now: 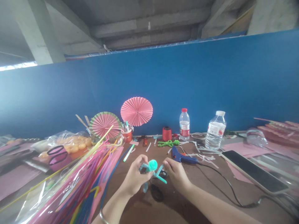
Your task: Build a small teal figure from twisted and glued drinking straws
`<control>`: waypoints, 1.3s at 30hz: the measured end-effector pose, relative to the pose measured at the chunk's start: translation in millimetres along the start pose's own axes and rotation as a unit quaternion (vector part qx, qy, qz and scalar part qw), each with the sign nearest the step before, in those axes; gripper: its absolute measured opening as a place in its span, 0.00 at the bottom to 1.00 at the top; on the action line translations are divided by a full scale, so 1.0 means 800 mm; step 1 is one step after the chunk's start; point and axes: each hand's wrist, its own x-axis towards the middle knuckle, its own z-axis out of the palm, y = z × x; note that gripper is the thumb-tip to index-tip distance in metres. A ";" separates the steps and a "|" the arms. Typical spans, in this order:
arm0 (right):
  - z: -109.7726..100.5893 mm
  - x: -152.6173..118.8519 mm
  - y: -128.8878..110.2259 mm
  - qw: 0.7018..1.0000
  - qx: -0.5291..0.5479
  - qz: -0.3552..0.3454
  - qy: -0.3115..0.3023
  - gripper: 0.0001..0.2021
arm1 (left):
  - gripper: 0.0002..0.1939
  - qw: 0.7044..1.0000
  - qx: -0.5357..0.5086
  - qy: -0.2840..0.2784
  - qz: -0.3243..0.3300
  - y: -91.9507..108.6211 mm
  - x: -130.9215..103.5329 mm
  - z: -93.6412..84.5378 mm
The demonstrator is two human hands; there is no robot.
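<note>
My left hand (137,174) pinches a small pipe-cleaner figure with a round turquoise coil (153,165) on top and light blue pieces curling below and beside it. A green stem (161,178) sticks out of it to the lower right. My right hand (177,175) holds the tip of a short light blue piece (159,170) between thumb and forefinger, just right of the coil. Under the hands, a dark round object (157,192) lies on the brown table (135,205).
Bundled colored pipe cleaners (79,183) cover the left side. A blue glue gun (184,158) with its cord and a phone (254,171) lie right. Behind stand a red spool (167,133), two bottles (184,126), a pen cup (127,136) and pink paper fans (136,111).
</note>
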 end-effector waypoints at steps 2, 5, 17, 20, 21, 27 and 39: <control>0.006 -0.003 0.000 1.000 -0.013 -0.003 -0.009 0.18 | 0.10 0.996 -0.085 0.020 -0.011 -0.003 -0.001 0.002; 0.016 -0.013 -0.007 0.999 -0.039 -0.020 -0.029 0.14 | 0.10 0.981 -0.168 0.094 -0.027 -0.013 0.001 0.004; 0.027 -0.036 -0.042 0.948 -0.270 -0.155 -0.067 0.06 | 0.09 0.958 0.192 0.181 0.110 -0.025 0.004 -0.006; 0.018 -0.033 -0.040 0.958 -0.221 -0.177 -0.042 0.05 | 0.08 0.958 0.230 0.112 0.131 -0.023 0.000 -0.008; 0.015 -0.032 -0.038 0.963 -0.193 -0.187 -0.031 0.06 | 0.08 0.957 0.240 0.095 0.130 -0.022 -0.001 -0.008; 0.004 -0.017 -0.016 0.996 0.020 -0.084 0.021 0.15 | 0.11 0.984 0.165 0.007 0.071 -0.016 -0.002 -0.006; 0.025 -0.016 -0.004 0.998 -0.037 -0.057 -0.002 0.13 | 0.11 0.966 -0.198 0.162 -0.028 -0.033 0.004 0.009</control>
